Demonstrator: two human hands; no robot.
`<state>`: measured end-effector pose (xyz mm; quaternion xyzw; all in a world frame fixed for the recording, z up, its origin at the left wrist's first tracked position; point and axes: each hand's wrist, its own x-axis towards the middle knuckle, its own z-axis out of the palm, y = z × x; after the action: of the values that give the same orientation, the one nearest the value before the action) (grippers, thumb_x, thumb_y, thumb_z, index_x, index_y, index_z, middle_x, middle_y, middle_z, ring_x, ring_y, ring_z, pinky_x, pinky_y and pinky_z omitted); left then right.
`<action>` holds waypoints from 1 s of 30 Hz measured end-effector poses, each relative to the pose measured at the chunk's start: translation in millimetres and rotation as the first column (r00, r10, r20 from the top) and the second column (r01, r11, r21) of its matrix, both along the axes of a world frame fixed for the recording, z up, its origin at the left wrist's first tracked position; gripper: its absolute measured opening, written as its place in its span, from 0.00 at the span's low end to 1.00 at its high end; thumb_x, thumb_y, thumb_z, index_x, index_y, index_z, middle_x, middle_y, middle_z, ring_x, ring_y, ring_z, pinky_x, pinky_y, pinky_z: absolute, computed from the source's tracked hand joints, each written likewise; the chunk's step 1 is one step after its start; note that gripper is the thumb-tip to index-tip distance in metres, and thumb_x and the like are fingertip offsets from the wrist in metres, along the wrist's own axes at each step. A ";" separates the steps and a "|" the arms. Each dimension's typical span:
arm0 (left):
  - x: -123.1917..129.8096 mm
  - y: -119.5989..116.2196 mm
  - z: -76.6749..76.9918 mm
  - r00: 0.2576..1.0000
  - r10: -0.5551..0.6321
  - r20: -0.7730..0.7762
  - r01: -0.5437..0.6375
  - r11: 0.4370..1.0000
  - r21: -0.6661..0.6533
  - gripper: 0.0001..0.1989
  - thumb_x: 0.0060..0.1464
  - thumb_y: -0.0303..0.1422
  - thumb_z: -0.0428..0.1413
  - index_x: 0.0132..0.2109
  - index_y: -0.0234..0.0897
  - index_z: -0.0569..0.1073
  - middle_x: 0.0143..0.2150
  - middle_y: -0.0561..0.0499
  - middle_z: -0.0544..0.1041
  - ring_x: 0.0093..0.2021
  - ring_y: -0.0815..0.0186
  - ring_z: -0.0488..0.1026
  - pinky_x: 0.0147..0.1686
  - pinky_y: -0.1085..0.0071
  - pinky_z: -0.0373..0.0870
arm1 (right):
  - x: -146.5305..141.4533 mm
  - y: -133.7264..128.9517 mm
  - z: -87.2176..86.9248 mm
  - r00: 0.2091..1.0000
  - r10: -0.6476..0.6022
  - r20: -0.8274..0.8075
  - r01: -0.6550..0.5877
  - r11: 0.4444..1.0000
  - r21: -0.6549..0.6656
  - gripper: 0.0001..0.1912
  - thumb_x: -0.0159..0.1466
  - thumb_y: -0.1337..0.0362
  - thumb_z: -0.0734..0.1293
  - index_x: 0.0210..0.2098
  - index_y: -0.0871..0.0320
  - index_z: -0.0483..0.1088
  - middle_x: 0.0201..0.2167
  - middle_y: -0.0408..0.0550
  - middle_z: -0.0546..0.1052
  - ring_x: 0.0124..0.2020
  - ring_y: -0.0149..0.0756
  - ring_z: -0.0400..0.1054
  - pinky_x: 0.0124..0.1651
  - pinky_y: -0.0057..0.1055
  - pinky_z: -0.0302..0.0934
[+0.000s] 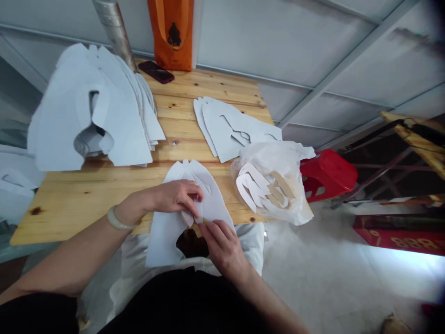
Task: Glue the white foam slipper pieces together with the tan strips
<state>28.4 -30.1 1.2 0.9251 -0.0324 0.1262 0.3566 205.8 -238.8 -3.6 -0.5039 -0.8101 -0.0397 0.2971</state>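
A white die-cut cardboard sheet (163, 236) lies partly on the table's front edge and partly over my lap, with a dark opening in its lower middle. From the left, my left hand (181, 199) is closed, its fingertips pinching the white cardboard flap (188, 218) above that opening. My right hand (222, 243) is closed too, its thumb and fingers gripping the brown underside of the same flap from the right. Both sets of fingertips almost meet there. How far the flap is detached from the sheet is hidden by my fingers.
A tall stack of similar sheets (55, 125) stands at the left, and a smaller pile (217, 125) lies back right. A plastic bag (299, 204) holds cardboard cutouts (248, 185). A phone (156, 72), metal cylinder (118, 35) and orange bag (175, 58) are at the back; a red stool (330, 174) is right.
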 end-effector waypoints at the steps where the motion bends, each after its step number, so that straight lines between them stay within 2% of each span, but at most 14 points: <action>1: 0.0 0.0 0.2 1.000 0.000 -0.001 0.000 1.000 -0.003 0.15 0.68 0.28 0.56 0.44 0.50 0.87 0.46 0.46 0.79 0.46 0.63 0.74 0.52 0.68 0.70 | 0.3 -3.2 2.7 1.000 0.013 0.000 -0.013 1.000 -0.016 0.17 0.71 0.80 0.58 0.55 0.68 0.72 0.43 0.56 0.79 0.44 0.43 0.69 0.46 0.38 0.70; 6: -0.6 0.3 -0.1 1.000 -0.007 -0.012 0.007 1.000 -0.009 0.16 0.69 0.27 0.54 0.44 0.49 0.87 0.47 0.45 0.79 0.48 0.62 0.73 0.53 0.67 0.69 | -5.2 -18.3 18.2 0.999 0.023 0.026 -0.019 0.989 -0.149 0.15 0.73 0.77 0.58 0.52 0.67 0.74 0.40 0.55 0.79 0.39 0.42 0.68 0.41 0.36 0.71; 9: -1.4 0.2 -0.7 1.000 -0.006 -0.019 0.005 1.000 -0.017 0.16 0.69 0.28 0.54 0.44 0.49 0.87 0.47 0.45 0.78 0.48 0.62 0.73 0.54 0.67 0.69 | -12.0 -25.5 21.9 0.991 0.048 0.121 -0.015 0.966 -0.257 0.09 0.70 0.76 0.64 0.45 0.64 0.75 0.36 0.52 0.77 0.36 0.42 0.68 0.37 0.37 0.71; 11: -1.6 -0.1 -1.4 1.000 -0.001 -0.023 0.001 1.000 -0.023 0.16 0.69 0.28 0.54 0.44 0.49 0.87 0.47 0.45 0.78 0.47 0.63 0.73 0.54 0.67 0.69 | -15.4 -29.6 22.3 0.970 0.087 0.227 0.006 0.925 -0.379 0.05 0.64 0.75 0.71 0.39 0.62 0.75 0.34 0.50 0.77 0.34 0.42 0.69 0.33 0.37 0.70; 14: -1.2 -0.6 -0.6 1.000 0.005 -0.017 -0.005 1.000 -0.029 0.16 0.67 0.25 0.56 0.44 0.49 0.87 0.47 0.46 0.79 0.48 0.63 0.74 0.54 0.68 0.69 | -15.1 -33.0 24.4 0.952 0.135 0.274 0.057 0.802 -0.594 0.15 0.56 0.67 0.81 0.39 0.61 0.75 0.36 0.50 0.79 0.37 0.46 0.73 0.28 0.35 0.68; 16: -1.6 -0.2 3.8 1.000 0.008 -0.024 -0.010 0.999 -0.052 0.17 0.66 0.23 0.56 0.45 0.48 0.86 0.47 0.46 0.79 0.48 0.63 0.75 0.54 0.69 0.71 | -11.2 -32.2 28.3 0.976 0.157 0.150 -0.016 0.741 -0.671 0.20 0.56 0.57 0.82 0.42 0.59 0.76 0.38 0.50 0.81 0.41 0.47 0.75 0.31 0.34 0.69; 17: -2.6 0.2 7.5 0.999 0.019 -0.029 -0.021 0.997 -0.073 0.17 0.66 0.23 0.55 0.46 0.47 0.86 0.48 0.46 0.80 0.49 0.64 0.76 0.54 0.69 0.72 | -8.7 -30.9 30.7 0.986 0.163 0.039 -0.093 0.723 -0.685 0.18 0.59 0.55 0.80 0.42 0.57 0.77 0.38 0.48 0.82 0.41 0.45 0.76 0.33 0.33 0.70; 19: -7.0 0.5 17.5 0.995 0.095 -0.026 -0.097 0.991 -0.095 0.16 0.68 0.24 0.53 0.50 0.44 0.84 0.50 0.46 0.81 0.51 0.63 0.78 0.54 0.69 0.74 | -3.8 -27.4 35.9 0.969 0.120 -0.215 -0.235 0.705 -0.669 0.05 0.69 0.61 0.73 0.42 0.54 0.78 0.34 0.42 0.82 0.38 0.37 0.77 0.37 0.28 0.70; 20: -10.5 -0.3 23.1 0.986 0.164 -0.020 -0.165 0.983 -0.080 0.16 0.69 0.26 0.52 0.52 0.43 0.83 0.51 0.45 0.81 0.51 0.63 0.79 0.54 0.68 0.75 | -2.0 -25.6 38.3 0.945 0.070 -0.318 -0.274 0.702 -0.658 0.05 0.72 0.66 0.69 0.44 0.52 0.78 0.34 0.40 0.83 0.36 0.34 0.77 0.39 0.26 0.69; 23: -25.1 -9.6 36.7 0.921 0.390 0.001 -0.389 0.920 0.047 0.14 0.70 0.29 0.52 0.54 0.41 0.81 0.52 0.45 0.82 0.52 0.61 0.79 0.55 0.63 0.76 | 0.0 -21.3 42.0 0.883 -0.019 -0.469 -0.318 0.710 -0.628 0.19 0.69 0.76 0.65 0.54 0.51 0.76 0.43 0.43 0.82 0.39 0.32 0.78 0.43 0.25 0.70; 25: -35.8 -21.5 39.3 0.883 0.468 -0.013 -0.464 0.878 0.122 0.13 0.69 0.30 0.53 0.54 0.40 0.80 0.53 0.46 0.82 0.54 0.61 0.79 0.55 0.63 0.77 | -1.0 -17.7 39.1 0.853 -0.023 -0.522 -0.331 0.748 -0.575 0.15 0.68 0.74 0.67 0.50 0.52 0.77 0.43 0.44 0.80 0.39 0.32 0.77 0.42 0.25 0.69; 26: -40.6 -28.3 38.1 0.872 0.490 -0.012 -0.483 0.864 0.143 0.13 0.69 0.29 0.54 0.55 0.40 0.80 0.53 0.46 0.82 0.54 0.61 0.79 0.56 0.63 0.77 | -1.9 -14.8 35.4 0.839 -0.037 -0.543 -0.309 0.789 -0.531 0.10 0.69 0.72 0.68 0.45 0.53 0.78 0.40 0.44 0.78 0.37 0.32 0.75 0.40 0.25 0.68; 28: -47.7 -41.2 31.6 0.857 0.515 0.003 -0.509 0.846 0.162 0.13 0.70 0.29 0.53 0.55 0.39 0.79 0.54 0.46 0.82 0.55 0.61 0.79 0.56 0.64 0.77 | -4.1 -6.6 24.3 0.840 -0.087 -0.535 -0.175 0.890 -0.420 0.06 0.71 0.69 0.67 0.39 0.56 0.76 0.35 0.45 0.75 0.35 0.32 0.72 0.38 0.26 0.67; 30: -51.0 -51.2 22.0 0.845 0.534 0.027 -0.531 0.832 0.159 0.13 0.70 0.29 0.52 0.55 0.39 0.78 0.54 0.45 0.82 0.55 0.62 0.79 0.56 0.65 0.78 | -6.4 4.2 11.0 0.886 -0.115 -0.449 -0.023 0.957 -0.289 0.08 0.72 0.70 0.65 0.37 0.57 0.75 0.33 0.46 0.74 0.34 0.35 0.70 0.38 0.29 0.66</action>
<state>-22.6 -81.3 23.1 0.9244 0.2194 0.2088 0.2321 199.4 -234.6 7.5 -0.5557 -0.7010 0.1918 0.4038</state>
